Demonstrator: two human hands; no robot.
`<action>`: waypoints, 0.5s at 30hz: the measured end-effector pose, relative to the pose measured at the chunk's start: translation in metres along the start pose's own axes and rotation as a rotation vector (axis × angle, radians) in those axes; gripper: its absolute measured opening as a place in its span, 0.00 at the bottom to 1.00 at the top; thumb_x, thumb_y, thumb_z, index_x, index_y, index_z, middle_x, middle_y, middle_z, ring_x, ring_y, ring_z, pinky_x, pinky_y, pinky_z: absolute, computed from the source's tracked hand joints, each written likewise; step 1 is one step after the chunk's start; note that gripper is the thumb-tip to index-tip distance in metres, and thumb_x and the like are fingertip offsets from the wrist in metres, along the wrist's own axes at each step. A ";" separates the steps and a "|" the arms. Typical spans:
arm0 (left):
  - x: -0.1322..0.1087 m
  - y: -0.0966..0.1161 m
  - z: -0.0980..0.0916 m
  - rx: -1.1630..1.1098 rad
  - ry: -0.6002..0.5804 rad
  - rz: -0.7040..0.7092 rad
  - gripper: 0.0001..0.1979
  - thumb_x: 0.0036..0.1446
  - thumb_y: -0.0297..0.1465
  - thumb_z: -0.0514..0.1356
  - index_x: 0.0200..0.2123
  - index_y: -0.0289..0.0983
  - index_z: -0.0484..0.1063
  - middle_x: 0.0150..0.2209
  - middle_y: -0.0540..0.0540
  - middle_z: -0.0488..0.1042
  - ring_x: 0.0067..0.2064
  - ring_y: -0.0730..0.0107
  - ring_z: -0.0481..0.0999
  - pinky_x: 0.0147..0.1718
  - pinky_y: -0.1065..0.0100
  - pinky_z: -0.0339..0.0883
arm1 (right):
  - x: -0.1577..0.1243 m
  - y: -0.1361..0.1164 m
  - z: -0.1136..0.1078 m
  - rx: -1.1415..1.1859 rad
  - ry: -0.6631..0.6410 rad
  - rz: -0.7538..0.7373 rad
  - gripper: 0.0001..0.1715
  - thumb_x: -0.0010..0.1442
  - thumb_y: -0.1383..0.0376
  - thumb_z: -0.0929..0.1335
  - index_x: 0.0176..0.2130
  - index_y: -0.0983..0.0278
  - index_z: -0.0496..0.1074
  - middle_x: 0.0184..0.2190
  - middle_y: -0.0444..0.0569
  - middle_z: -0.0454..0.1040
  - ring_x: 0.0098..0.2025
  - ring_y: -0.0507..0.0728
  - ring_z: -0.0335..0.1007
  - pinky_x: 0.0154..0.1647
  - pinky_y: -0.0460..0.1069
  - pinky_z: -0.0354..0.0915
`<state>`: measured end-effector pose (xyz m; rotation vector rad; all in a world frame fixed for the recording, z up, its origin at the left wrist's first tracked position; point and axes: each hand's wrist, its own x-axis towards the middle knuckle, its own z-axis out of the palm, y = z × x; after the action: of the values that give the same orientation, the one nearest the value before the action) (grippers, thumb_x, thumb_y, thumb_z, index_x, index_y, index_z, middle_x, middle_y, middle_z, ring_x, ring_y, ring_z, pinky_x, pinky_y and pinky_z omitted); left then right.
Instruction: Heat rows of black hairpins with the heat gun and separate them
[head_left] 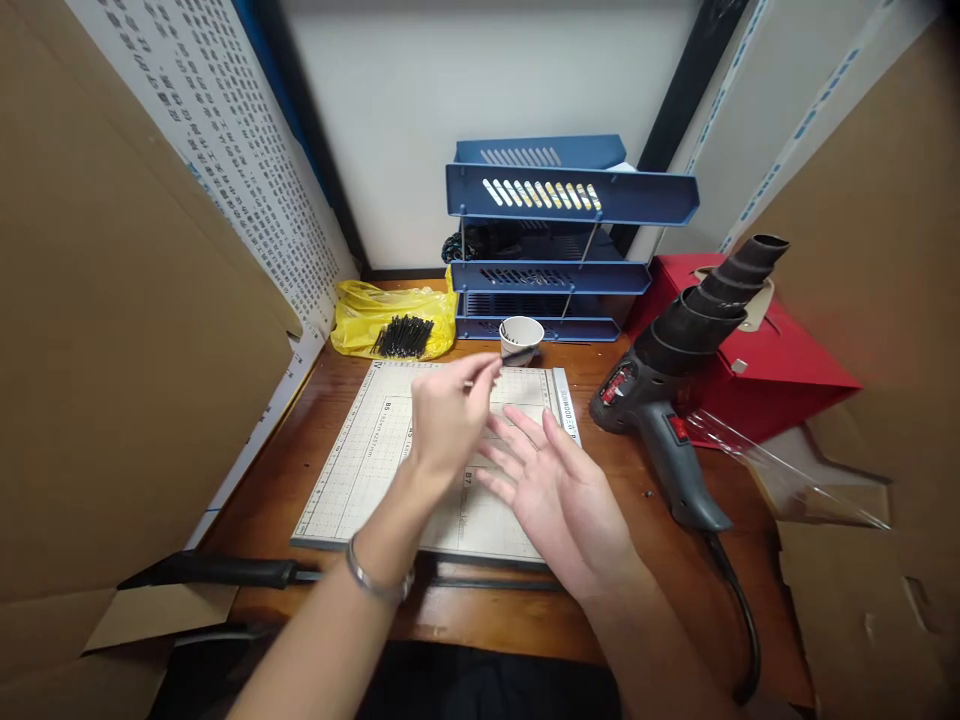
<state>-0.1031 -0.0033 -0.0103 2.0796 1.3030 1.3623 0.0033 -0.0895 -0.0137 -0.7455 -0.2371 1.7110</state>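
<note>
My left hand (448, 418) hovers over a grey paper cutter board (360, 470), its fingers pinched on a thin small piece I cannot name, raised toward a small white cup (521, 338). My right hand (551, 480) is open just to the right, fingers spread flat over the board's right half. A metal bracelet circles my left wrist. The cutter's black handle (225, 572) lies along the board's near edge.
A grey heat gun (675, 390) lies at the right with its cord trailing toward me. Behind stand blue stacked trays (562, 240), a red box (750, 370), and a yellow bag (390, 315) with black pieces. Cardboard walls enclose both sides.
</note>
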 end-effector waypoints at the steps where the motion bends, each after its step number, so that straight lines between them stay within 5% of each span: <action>1: 0.017 -0.004 0.004 0.022 -0.033 0.010 0.10 0.68 0.28 0.60 0.43 0.37 0.83 0.36 0.46 0.85 0.34 0.65 0.84 0.38 0.67 0.77 | -0.003 -0.001 -0.004 -0.006 0.032 0.004 0.26 0.61 0.46 0.72 0.50 0.60 0.72 0.59 0.52 0.73 0.54 0.60 0.74 0.50 0.53 0.68; 8: 0.105 -0.017 0.036 0.279 -0.326 0.063 0.10 0.66 0.25 0.60 0.36 0.35 0.83 0.37 0.40 0.84 0.42 0.57 0.82 0.49 0.58 0.71 | -0.021 -0.003 -0.031 -0.026 0.208 -0.039 0.28 0.50 0.51 0.78 0.44 0.62 0.70 0.43 0.51 0.80 0.39 0.57 0.75 0.43 0.50 0.65; 15: 0.111 -0.022 0.068 0.475 -0.511 0.085 0.13 0.67 0.39 0.64 0.44 0.34 0.77 0.45 0.41 0.78 0.48 0.57 0.78 0.51 0.52 0.71 | -0.032 -0.012 -0.032 -0.149 0.223 -0.117 0.24 0.48 0.50 0.79 0.36 0.61 0.74 0.29 0.47 0.75 0.33 0.55 0.68 0.38 0.49 0.63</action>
<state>-0.0432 0.1134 0.0021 2.5811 1.4021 0.4983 0.0355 -0.1228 -0.0209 -1.0059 -0.2507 1.4971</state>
